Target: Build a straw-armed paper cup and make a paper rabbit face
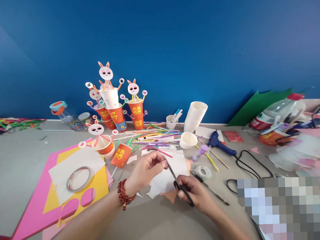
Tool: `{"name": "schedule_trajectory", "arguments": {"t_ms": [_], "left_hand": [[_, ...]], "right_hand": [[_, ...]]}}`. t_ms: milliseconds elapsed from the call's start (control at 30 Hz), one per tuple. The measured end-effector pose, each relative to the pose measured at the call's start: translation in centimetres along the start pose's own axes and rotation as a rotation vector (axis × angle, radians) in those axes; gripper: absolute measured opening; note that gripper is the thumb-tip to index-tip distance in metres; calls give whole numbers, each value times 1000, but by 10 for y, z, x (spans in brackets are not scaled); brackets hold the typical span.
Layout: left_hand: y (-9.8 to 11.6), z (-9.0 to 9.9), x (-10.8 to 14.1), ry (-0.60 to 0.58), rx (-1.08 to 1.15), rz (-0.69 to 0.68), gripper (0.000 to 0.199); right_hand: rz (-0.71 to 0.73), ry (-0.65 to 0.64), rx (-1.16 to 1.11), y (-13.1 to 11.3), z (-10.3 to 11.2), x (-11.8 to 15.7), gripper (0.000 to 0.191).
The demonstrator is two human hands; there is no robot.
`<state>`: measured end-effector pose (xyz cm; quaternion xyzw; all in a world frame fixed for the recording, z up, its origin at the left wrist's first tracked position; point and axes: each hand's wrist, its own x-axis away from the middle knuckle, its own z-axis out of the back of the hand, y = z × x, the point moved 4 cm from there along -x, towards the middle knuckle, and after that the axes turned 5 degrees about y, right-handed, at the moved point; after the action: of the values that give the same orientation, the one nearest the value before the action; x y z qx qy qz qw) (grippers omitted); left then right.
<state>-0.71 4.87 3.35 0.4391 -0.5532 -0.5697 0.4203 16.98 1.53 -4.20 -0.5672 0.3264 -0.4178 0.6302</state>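
Note:
Black-handled scissors (188, 197) are held in my right hand (195, 192), with the fingers wrapped around the handles and the blades pointing up and to the left. The blade tips reach the fingertips of my left hand (148, 167), which is closed in a pinch. What it pinches is too small to make out. A bracelet of red-brown beads (123, 193) circles my left wrist. Beneath both hands lies white paper (162, 179) with an uneven cut edge, and an orange piece (170, 196) shows under it.
Rabbit-faced cups (137, 112) stand at the back left. Tape (78, 179) lies on coloured sheets (36, 194) at left. Pipe cleaners (155, 136), stacked cups (195, 115), a blue glue gun (220, 144), its black cord, and a bottle (277, 112) sit behind and right.

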Motion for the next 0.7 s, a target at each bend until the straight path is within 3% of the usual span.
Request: {"name": "schedule_trajectory", "arguments": {"t_ms": [700], "left_hand": [[0,3,-2,19,-13,-9,7]], "right_hand": [[4,31,32,1,1,0,61]]}}
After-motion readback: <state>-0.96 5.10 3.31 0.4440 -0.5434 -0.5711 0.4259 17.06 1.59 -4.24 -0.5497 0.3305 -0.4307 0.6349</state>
